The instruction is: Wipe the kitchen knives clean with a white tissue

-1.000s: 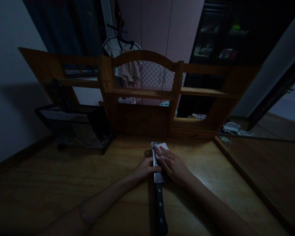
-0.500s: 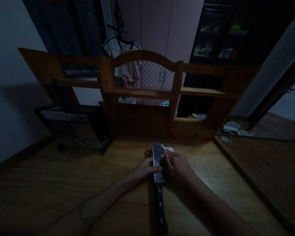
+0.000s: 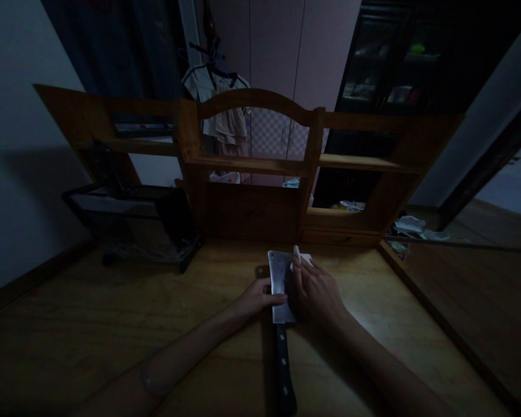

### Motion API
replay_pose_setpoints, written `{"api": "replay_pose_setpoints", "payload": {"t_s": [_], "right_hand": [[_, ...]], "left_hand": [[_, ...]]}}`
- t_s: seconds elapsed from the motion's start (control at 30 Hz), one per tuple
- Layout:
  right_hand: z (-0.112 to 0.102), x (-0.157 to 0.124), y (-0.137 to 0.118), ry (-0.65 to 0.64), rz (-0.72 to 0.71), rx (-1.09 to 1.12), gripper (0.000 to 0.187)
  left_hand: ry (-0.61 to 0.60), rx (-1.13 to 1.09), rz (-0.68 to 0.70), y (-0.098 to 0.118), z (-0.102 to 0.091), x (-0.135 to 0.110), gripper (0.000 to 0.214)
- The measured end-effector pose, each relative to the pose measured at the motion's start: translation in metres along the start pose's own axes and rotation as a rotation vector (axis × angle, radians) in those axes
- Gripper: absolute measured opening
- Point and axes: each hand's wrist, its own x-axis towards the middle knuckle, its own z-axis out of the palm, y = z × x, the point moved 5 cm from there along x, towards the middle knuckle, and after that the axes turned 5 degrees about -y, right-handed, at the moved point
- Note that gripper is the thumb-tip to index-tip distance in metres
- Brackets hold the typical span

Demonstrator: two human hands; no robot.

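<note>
The cleaver (image 3: 282, 314) has a grey blade (image 3: 280, 277) and a black handle (image 3: 283, 349) with silvery rivets (image 3: 283, 362), and the wipe (image 3: 297, 253) is white. The bench (image 3: 113, 313) is yellow-brown with wood grain. The wardrobe (image 3: 272, 58) is pale pink with pink-and-white checks (image 3: 267, 132) below, and the curtain (image 3: 125, 46) is dark blue.

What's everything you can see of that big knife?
The cleaver is flat side up over the wooden table: broad grey metal-looking blade, small hole at the far left corner, black handle with three rivets toward the person. The left hand grips its left edge, thumb on top; the right hand, holding a white wipe, partly covers its right side.
</note>
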Motion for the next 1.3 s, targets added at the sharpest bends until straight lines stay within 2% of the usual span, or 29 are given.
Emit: {"api": "replay_pose_setpoints", "payload": {"t_s": [0.13,0.27,0.4,0.53,0.8,1.2,1.3], "right_hand": [[-0.001,-0.001,-0.009,0.041,-0.134,0.125,0.046],[0.001,-0.003,-0.021,-0.017,-0.24,0.201,0.049],[0.003,-0.005,-0.027,-0.085,-0.279,0.234,0.05],[0.006,-0.004,-0.024,-0.107,-0.255,0.234,0.049],[0.015,-0.004,-0.014,-0.111,-0.198,0.202,0.052],[0.028,-0.004,-0.001,-0.096,-0.141,0.074,0.05],[0.032,-0.006,0.006,-0.1,-0.033,-0.001,0.047]], "left_hand": [[0.01,-0.018,-0.001,0.001,0.001,-0.001,0.034],[0.039,0.006,0.004,-0.001,-0.002,0.002,0.032],[0.019,0.023,0.047,-0.002,-0.003,0.004,0.034],[0.005,0.029,0.064,-0.001,-0.002,0.003,0.035],[-0.011,-0.003,0.006,-0.001,0.0,0.002,0.039],[-0.016,-0.032,0.039,-0.006,-0.002,0.004,0.043],[-0.009,-0.042,0.022,-0.004,-0.001,0.003,0.042]]}}
